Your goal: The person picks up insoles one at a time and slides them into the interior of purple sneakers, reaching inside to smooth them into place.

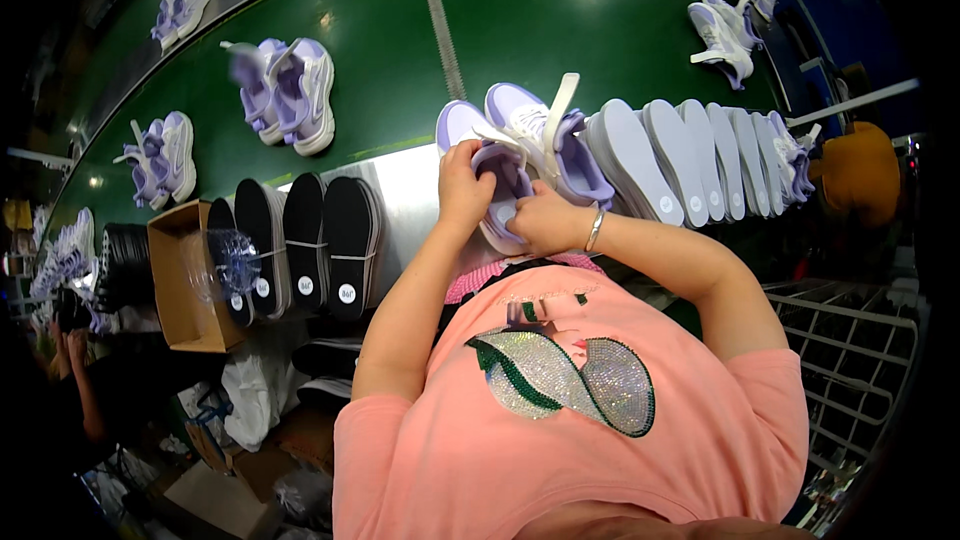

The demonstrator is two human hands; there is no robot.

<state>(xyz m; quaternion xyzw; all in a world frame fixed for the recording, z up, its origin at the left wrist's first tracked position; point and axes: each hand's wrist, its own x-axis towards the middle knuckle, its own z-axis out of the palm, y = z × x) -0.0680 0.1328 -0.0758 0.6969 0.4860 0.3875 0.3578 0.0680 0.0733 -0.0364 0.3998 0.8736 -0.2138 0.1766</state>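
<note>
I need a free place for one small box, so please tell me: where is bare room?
The green belt is bare beyond the central shoes, between the nearest left pair and the far-right pair. The metal strip is bare between the black insoles and left forearm. Right of the right hand, grey insoles crowd the belt's edge.

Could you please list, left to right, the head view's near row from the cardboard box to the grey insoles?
Open brown cardboard box, stacked black flat insoles, pair of white-and-lilac sneakers, stacked pale-grey insoles.
</note>
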